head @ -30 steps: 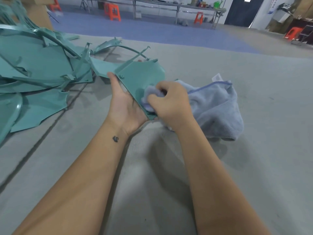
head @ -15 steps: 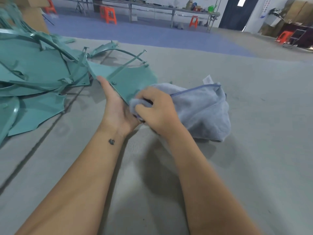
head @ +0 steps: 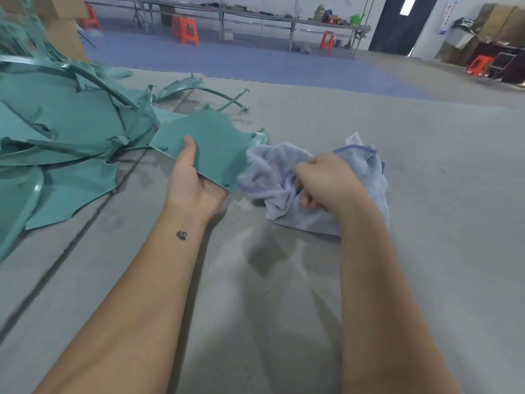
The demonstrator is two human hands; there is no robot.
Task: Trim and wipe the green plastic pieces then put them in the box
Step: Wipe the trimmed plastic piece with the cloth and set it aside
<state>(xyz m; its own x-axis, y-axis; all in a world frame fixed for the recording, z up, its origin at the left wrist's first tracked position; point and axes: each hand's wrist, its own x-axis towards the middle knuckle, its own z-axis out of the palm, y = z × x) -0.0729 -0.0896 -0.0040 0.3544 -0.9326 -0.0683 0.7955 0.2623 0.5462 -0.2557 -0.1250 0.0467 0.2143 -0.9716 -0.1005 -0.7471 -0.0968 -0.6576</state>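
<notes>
My left hand (head: 193,183) holds a flat green plastic piece (head: 211,140) by its near edge, thumb lying on top and fingers hidden beneath. The piece tilts up above the grey floor mat (head: 284,294). Just to its right, my right hand (head: 329,180) grips a bunched pale blue cloth (head: 272,172), held apart from the piece's right edge. A pile of more green plastic pieces (head: 56,129) with thin sprue strips lies on the left.
A cardboard box (head: 65,32) stands at the far left behind the pile. Beyond the mat lie a blue floor, long metal tables (head: 255,18) and orange stools (head: 184,29). A dark door (head: 403,21) is at the back right.
My right hand has pulled the cloth off the green piece and moved right. The piece's whole face now shows in my left hand.
</notes>
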